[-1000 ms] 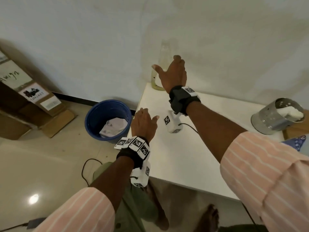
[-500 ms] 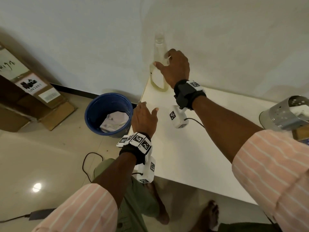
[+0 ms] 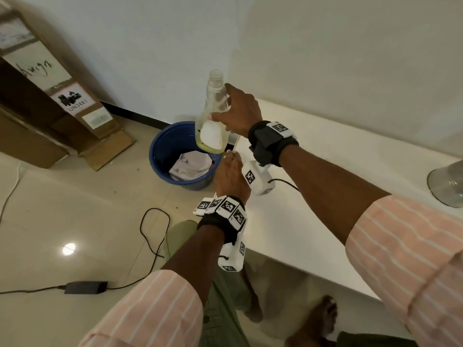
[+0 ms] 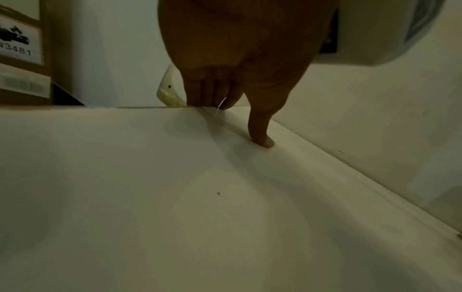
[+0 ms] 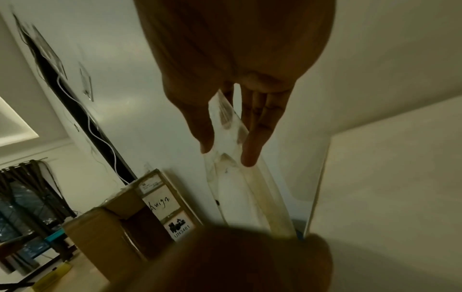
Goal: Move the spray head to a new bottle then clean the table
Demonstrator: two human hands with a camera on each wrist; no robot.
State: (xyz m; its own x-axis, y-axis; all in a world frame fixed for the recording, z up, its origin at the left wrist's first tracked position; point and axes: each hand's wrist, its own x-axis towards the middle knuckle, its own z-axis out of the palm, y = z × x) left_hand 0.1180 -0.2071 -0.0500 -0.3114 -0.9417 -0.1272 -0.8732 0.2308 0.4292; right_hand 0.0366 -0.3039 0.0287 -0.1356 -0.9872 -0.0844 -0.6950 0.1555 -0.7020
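A clear, capless bottle (image 3: 211, 136) with a white label and a little yellowish liquid at its base hangs tilted in the air off the white table's (image 3: 313, 196) left corner. My right hand (image 3: 220, 103) grips its body between thumb and fingers; the right wrist view shows the same hand (image 5: 227, 154) holding the bottle (image 5: 232, 177). My left hand (image 3: 229, 159) rests on the table's left edge just below the bottle. In the left wrist view this hand (image 4: 237, 122) has its fingertips at the edge and the thumb pressed on the top, with the bottle's base (image 4: 167, 92) beyond. No spray head is in view.
A blue bin (image 3: 170, 151) with crumpled paper stands on the floor under the bottle. A tall cardboard box (image 3: 50, 96) leans on the wall at left. A metal container (image 3: 448, 186) sits at the table's right end. A power adapter (image 3: 85, 287) and cable lie on the floor.
My right hand closed around the bottle at the table's back corner and lifted it off, leftward over the bin. My left hand moved forward onto the table's edge.
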